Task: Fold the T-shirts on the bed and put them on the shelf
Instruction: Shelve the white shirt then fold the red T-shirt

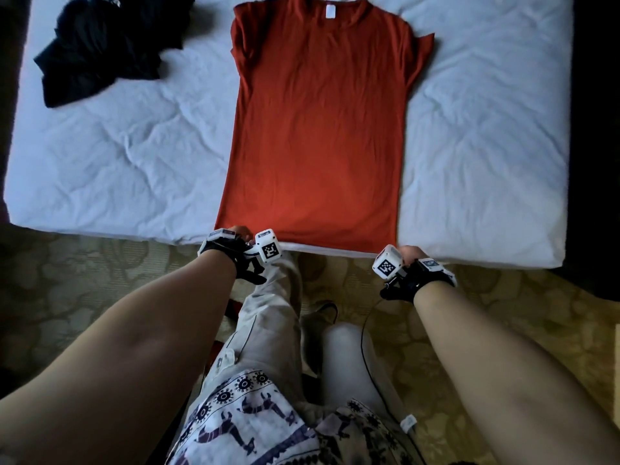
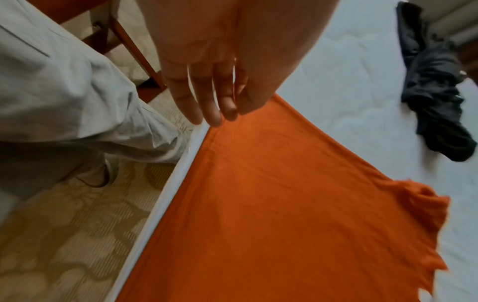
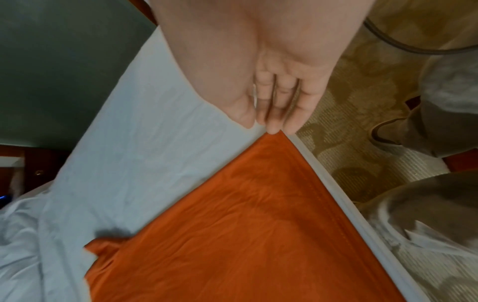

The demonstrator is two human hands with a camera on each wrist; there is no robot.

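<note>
A red T-shirt (image 1: pixel 315 129) lies flat on the white bed (image 1: pixel 117 146), back side up with its neck label at the far end and its hem along the near edge. My left hand (image 1: pixel 240 232) is at the hem's left corner. In the left wrist view my left hand (image 2: pixel 227 116) pinches the T-shirt (image 2: pixel 258 204) between thumb and nearly straight fingers. My right hand (image 1: pixel 411 254) is at the hem's right corner. In the right wrist view my right hand (image 3: pixel 261 124) keeps its fingers straight, fingertips touching the corner of the T-shirt (image 3: pixel 245 235), thumb apart on the sheet.
A crumpled black garment (image 1: pixel 104 48) lies at the bed's far left, also seen as the black garment (image 2: pixel 434 92). My legs in light trousers (image 1: pixel 275 313) stand against the bed's near edge on patterned carpet (image 1: pixel 503 313). A dark cable (image 1: pixel 365 337) hangs by my right leg.
</note>
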